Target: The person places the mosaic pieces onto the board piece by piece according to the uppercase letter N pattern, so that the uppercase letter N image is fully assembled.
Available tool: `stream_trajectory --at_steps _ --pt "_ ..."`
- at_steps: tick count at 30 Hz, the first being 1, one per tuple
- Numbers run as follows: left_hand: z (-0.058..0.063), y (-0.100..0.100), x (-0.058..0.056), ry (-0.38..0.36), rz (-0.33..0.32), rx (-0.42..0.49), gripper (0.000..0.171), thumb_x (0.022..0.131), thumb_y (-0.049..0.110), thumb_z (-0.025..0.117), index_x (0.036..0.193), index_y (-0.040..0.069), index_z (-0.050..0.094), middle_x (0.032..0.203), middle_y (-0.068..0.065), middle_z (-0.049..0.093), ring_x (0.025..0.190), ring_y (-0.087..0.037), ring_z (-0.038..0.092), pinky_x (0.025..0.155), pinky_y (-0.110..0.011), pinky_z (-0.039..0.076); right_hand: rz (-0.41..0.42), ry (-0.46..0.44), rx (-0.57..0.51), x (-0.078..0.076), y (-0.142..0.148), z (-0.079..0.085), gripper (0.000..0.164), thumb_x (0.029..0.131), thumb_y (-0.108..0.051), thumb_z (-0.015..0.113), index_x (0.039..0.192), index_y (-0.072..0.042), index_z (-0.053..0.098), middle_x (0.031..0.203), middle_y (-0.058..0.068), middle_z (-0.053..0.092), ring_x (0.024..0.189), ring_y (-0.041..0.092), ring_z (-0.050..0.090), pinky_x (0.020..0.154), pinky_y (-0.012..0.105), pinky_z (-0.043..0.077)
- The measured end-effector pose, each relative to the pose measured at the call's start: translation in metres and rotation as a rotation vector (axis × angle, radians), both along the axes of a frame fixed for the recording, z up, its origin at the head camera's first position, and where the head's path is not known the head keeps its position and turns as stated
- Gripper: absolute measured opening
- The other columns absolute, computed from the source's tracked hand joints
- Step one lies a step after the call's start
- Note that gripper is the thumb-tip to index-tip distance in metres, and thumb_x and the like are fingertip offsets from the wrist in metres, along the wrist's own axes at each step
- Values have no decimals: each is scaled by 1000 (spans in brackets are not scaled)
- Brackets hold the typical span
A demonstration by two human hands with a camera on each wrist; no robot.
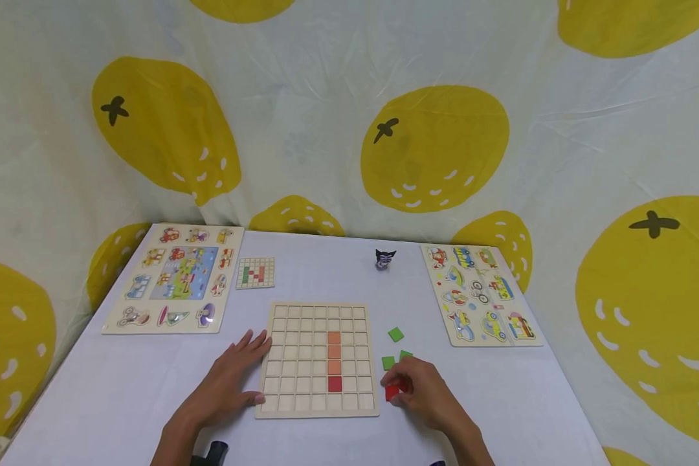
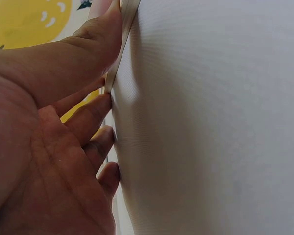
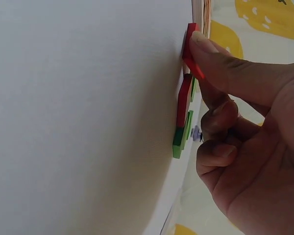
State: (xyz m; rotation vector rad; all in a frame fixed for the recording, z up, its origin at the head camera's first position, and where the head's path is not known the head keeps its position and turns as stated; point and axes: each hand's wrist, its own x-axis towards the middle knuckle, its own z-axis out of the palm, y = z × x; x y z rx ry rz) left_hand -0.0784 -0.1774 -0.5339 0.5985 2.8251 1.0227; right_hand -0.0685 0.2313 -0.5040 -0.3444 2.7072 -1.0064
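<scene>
On a white table (image 1: 314, 443), a wooden grid board (image 1: 303, 414) lies flat before a person. One column carries three orange tiles (image 1: 334, 352) above a dark red tile (image 1: 334, 384). The person's left hand (image 1: 224, 382) lies relaxed, fingers spread, touching the board's left edge. Just beside the right edge, the right hand (image 1: 424, 391) pinches a bright red tile (image 1: 391, 393) between thumb and fingers, with three green tiles (image 1: 396, 334) and another red tile (image 3: 184, 100) near it.

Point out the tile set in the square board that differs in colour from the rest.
The red tile at the near end of the column in the board; the other three, lined up beyond it, are orange tiles.
</scene>
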Motion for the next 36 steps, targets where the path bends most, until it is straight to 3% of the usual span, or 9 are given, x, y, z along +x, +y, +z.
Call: stream_trajectory --at_steps 6,12,19,28,36 --pt "1 1 0 5 -9 0 102 74 31 93 162 13 45 172 -8 39 162 -44 27 127 -63 22 -22 49 22 -1 1 3 29 76 -4 92 87 -23 74 80 -9 61 75 5 57 68 18 51" --pt "2 1 -1 -17 -7 -15 103 74 30 93 163 13 44 173 -8 37 162 -43 25 128 -64 21 -131 88 -33 -1 -8 5 28 76 -8 93 83 -24 72 73 -13 60 69 2 54 63 18 47" --pt "2 0 -2 -31 -4 -23 103 75 31 93 163 13 43 173 -8 36 163 -43 24 129 -64 21 -246 69 -47 -3 -32 3 25 78 -15 94 83 -27 72 73 -15 62 67 8 52 60 20 44" --pt "1 0 0 -34 -1 -17 102 75 30 93 163 12 44 173 -8 37 163 -43 24 129 -64 20 -220 23 -84 -5 -66 3 21 82 -14 90 82 -25 72 72 -13 66 60 10 51 52 23 40" --pt "1 1 0 -26 -3 -26 103 75 30 93 163 12 43 173 -9 36 163 -43 24 129 -65 21 -203 7 -69 -14 -89 7 19 84 -17 88 81 -25 71 70 -12 66 69 10 58 55 25 43"
